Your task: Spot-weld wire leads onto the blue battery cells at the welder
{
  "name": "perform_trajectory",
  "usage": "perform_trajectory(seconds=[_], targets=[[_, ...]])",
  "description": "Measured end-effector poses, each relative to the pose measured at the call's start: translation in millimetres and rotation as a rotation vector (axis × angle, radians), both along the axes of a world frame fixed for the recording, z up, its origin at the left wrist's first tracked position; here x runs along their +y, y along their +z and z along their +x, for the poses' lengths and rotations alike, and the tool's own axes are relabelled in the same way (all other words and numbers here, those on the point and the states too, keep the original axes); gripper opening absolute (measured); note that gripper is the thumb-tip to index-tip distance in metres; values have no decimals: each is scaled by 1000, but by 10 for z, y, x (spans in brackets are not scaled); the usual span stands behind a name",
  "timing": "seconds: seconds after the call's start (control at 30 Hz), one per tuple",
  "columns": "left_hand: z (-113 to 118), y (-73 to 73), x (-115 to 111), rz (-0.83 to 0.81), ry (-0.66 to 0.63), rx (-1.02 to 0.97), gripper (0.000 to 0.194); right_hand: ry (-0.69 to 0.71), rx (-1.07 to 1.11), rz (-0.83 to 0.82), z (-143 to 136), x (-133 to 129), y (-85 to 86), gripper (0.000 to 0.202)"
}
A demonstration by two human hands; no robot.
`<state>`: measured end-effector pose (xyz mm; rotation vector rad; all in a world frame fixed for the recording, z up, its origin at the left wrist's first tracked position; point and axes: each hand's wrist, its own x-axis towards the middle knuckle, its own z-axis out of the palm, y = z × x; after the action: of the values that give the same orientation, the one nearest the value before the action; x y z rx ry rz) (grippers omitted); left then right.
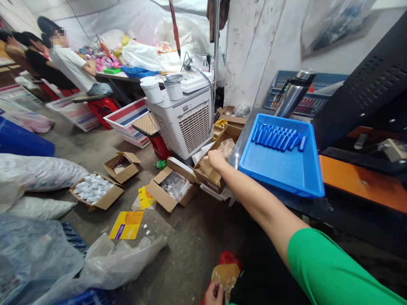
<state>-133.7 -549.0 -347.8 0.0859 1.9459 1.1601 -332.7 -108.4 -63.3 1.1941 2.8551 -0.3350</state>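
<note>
My right arm, in a green sleeve, stretches to an open cardboard box [208,183] beside the bench. My right hand [216,159] is closed at the box, against crumpled brown paper [226,148]; what its fingers grip is hidden. Low in the view, my left hand [213,294] has curled fingers, and I cannot make out what they hold. A red and tan thing [226,271] lies just beyond it. On the bench, right of my forearm, sits a blue tray [273,163] with several shiny blue tubes [276,137] lined up along its far side.
A steel flask [294,95] stands behind the tray, near dark machinery [356,80]. A white air cooler [182,123] stands beyond the box. Open cartons [167,199], yellow cardboard [127,224] and plastic bags [124,258] lie on the floor. Several people [71,63] sit at the far left.
</note>
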Motion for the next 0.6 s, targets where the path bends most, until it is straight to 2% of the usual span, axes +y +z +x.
perform_trajectory(seconds=[0.1,0.2,0.3,0.37,0.47,0.5,0.53,0.57,0.6], targets=[[-12,4,6,29,-13,-27,66,-26,41,142,38,5,23,39],[17,86,26,19,-26,2,70,49,81,200,90,-67,135,37],[28,210,121,29,-29,61,74,206,287,210,224,-389,240,30],[-25,294,253,38,-52,85,74,380,516,158,467,-741,198,24],[-213,421,522,63,-132,107,72,661,816,-32,1191,-1226,-117,19],[-286,464,614,86,-184,111,71,663,886,-84,1524,-1328,-266,19],[-351,503,703,96,-236,121,72,593,937,-120,1894,-1394,-420,20],[-405,535,792,85,-272,151,74,449,978,-131,2294,-1431,-565,21],[-443,555,886,76,-335,159,77,248,1007,-112,2717,-1444,-696,20]])
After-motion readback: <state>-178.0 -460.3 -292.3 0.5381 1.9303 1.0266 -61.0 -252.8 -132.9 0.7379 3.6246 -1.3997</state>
